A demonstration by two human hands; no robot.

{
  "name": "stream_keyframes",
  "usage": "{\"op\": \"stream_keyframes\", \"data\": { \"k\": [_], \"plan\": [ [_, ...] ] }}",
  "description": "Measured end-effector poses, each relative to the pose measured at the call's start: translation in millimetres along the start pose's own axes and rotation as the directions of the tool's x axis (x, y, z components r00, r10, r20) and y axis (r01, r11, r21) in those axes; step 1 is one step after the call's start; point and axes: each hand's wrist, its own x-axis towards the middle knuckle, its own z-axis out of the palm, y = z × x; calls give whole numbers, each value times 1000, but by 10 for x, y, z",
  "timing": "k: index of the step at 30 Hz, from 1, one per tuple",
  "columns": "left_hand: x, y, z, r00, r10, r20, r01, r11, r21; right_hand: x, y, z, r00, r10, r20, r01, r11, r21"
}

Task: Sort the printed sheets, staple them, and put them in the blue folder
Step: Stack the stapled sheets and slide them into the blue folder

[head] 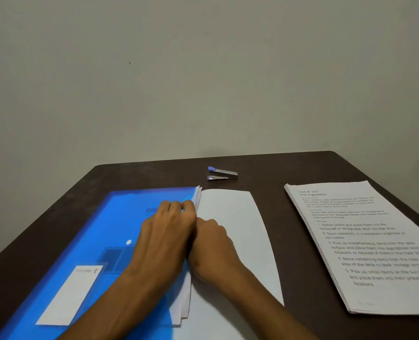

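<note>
A blue folder (120, 231) lies on the left of the dark table, with a white label near its front corner. White sheets (238, 231) stick out of its right side, the top one blank. My left hand (166, 231) rests on the folder's cover with fingers curled at its right edge, pinching the cover. My right hand (211, 244) lies on the blank sheets right beside the left hand, its fingers tucked under the cover edge and hidden. A second stack of printed sheets (368, 244) lies at the right. A small grey and purple stapler (222, 174) sits at the back.
The dark brown table (265, 173) ends at a plain wall behind. Its right corner is near the printed stack.
</note>
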Motion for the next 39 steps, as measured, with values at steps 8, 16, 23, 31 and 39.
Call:
{"op": "stream_keyframes", "data": {
  "k": [8,16,23,31,39],
  "plan": [
    [-18,-108,-64,998,-4,-58,-1,997,-79,176,18,326,993,-111,-48,106,989,-101],
    [-4,-141,-73,997,-2,-73,-11,983,-181,146,101,183,992,-125,-5,125,992,10],
    [-44,-83,162,999,4,-46,-10,992,-129,-417,1100,-1079,881,27,-473,32,993,117],
    [-48,-89,210,999,-10,-37,6,994,-110,-982,2535,-1934,717,482,-503,-589,806,-67],
    [-52,-107,279,1000,12,-25,-15,992,-122,-1021,2750,-1781,668,528,-525,-430,849,306]
  ]
}}
